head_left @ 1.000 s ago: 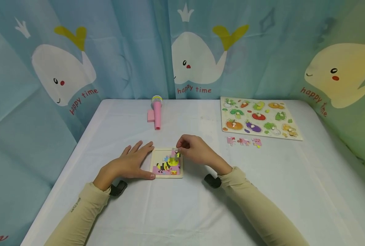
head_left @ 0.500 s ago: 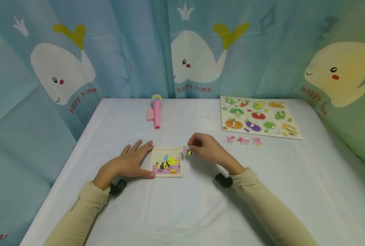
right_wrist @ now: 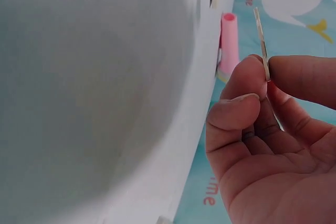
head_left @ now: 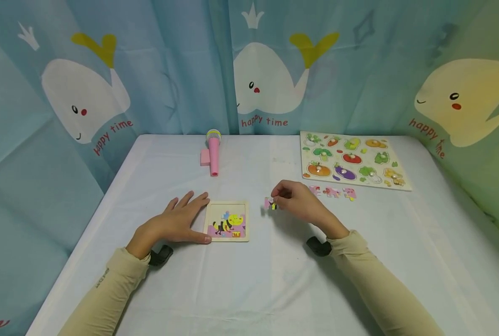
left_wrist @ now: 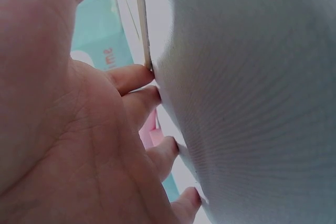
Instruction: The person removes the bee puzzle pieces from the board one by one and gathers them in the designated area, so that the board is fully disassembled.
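A small wooden puzzle tray [head_left: 226,203] with a partly filled bee picture lies on the table; its upper part shows bare wood. My left hand [head_left: 173,221] is spread at the tray's left side, thumb and fingertips touching its edge and the table. To the right of the tray my right hand [head_left: 301,203] pinches a pink, black and yellow puzzle piece [head_left: 269,203] between thumb and finger, above the tabletop. In the right wrist view the puzzle piece [right_wrist: 261,40] appears edge-on between the fingertips. Beyond that hand lie three pink puzzle pieces [head_left: 331,192] in a row, the leftmost partly hidden.
A pink toy microphone [head_left: 214,156] lies at the back of the table beside a pink block [head_left: 205,157]. At the back right is a vegetable knob puzzle board [head_left: 354,161]. A blue whale-print curtain [head_left: 182,84] encloses the table's back and sides.
My right hand has lifted the pinched puzzle piece out of the tray's upper right corner and carried it to the right. My left hand has stayed at the tray.
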The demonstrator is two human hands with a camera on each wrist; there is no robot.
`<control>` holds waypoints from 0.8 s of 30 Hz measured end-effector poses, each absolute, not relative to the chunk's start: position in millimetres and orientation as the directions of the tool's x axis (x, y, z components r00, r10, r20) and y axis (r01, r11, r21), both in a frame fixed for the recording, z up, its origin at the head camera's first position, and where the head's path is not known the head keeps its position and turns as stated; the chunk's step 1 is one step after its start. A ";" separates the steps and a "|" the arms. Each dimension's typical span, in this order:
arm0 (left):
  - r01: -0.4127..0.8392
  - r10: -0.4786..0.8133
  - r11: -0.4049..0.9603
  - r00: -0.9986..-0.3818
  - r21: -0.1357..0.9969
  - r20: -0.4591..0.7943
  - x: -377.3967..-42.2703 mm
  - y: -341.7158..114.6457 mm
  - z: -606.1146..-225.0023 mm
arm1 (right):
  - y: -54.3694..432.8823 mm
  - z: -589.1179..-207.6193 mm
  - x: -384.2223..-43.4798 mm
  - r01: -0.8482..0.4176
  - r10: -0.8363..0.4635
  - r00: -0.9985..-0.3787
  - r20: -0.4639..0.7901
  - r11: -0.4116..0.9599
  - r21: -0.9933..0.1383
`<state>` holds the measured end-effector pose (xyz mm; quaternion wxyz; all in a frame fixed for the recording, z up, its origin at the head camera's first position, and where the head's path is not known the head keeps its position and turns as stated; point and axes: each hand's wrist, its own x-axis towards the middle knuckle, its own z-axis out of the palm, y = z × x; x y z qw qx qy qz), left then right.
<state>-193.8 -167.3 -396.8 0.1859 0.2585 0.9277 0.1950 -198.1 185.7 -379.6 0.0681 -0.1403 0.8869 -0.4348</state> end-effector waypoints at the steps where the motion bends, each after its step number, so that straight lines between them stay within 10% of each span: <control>1: 0.408 0.552 0.790 -0.797 0.457 -0.244 -194.1 -167.6 -397.3 | 187.5 -379.5 -197.9 -0.186 -0.303 -0.953 0.001 0.582 -0.792; 24: 0.401 0.545 0.797 -0.800 0.452 -0.252 -193.9 -166.9 -397.2 | 228.8 -378.3 -196.7 -0.126 -0.221 -0.975 -0.012 0.600 -0.790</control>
